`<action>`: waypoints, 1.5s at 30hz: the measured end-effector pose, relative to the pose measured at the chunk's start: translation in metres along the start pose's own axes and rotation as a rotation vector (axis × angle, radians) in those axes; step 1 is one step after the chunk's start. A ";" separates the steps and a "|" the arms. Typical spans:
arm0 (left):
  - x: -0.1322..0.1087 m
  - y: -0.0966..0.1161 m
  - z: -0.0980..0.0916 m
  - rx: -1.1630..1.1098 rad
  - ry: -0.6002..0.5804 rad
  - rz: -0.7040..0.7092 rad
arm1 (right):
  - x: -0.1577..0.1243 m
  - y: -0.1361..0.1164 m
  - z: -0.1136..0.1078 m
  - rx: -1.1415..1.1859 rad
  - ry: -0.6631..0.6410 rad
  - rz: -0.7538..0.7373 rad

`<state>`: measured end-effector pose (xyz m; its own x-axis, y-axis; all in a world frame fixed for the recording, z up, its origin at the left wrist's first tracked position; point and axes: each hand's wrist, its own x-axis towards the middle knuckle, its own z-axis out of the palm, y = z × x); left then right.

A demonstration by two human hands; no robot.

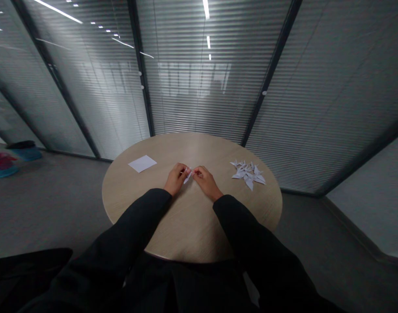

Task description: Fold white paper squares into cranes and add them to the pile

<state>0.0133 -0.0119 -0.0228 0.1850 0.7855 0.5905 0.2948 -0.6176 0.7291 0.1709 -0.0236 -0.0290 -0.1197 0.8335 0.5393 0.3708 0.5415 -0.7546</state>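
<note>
My left hand (pixel 175 178) and my right hand (pixel 204 181) meet over the middle of a round wooden table (pixel 192 221). Both pinch a small folded piece of white paper (pixel 188 176) between their fingertips, just above the tabletop. The fingers of both hands are curled and pressed together on the paper. Black sleeves cover both arms. The fold's exact shape is too small to make out.
A flat square sheet of white paper (pixel 142 163) lies at the left of the table. A pile of several folded white paper figures (pixel 248 172) lies at the right. Glass walls with blinds (pixel 199 87) stand behind the table. Coloured objects (pixel 3 164) sit on the floor far left.
</note>
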 end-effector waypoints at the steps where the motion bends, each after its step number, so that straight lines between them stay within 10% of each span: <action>1: 0.000 0.000 0.000 0.007 -0.006 0.008 | 0.000 0.000 0.000 -0.015 -0.012 -0.008; 18: 0.006 -0.009 -0.007 -0.070 -0.194 -0.004 | 0.000 -0.014 -0.010 -0.081 -0.090 -0.173; 33: 0.005 -0.005 -0.005 -0.253 -0.290 -0.104 | 0.003 0.009 -0.003 0.289 -0.054 0.220; 45: 0.000 -0.003 -0.001 -0.596 -0.206 -0.436 | 0.006 0.003 -0.006 0.321 0.118 0.222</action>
<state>0.0120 -0.0103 -0.0248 0.3564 0.9182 0.1730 -0.1638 -0.1208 0.9791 0.1768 -0.0174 -0.0258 0.0441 0.9258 0.3754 0.0672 0.3721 -0.9257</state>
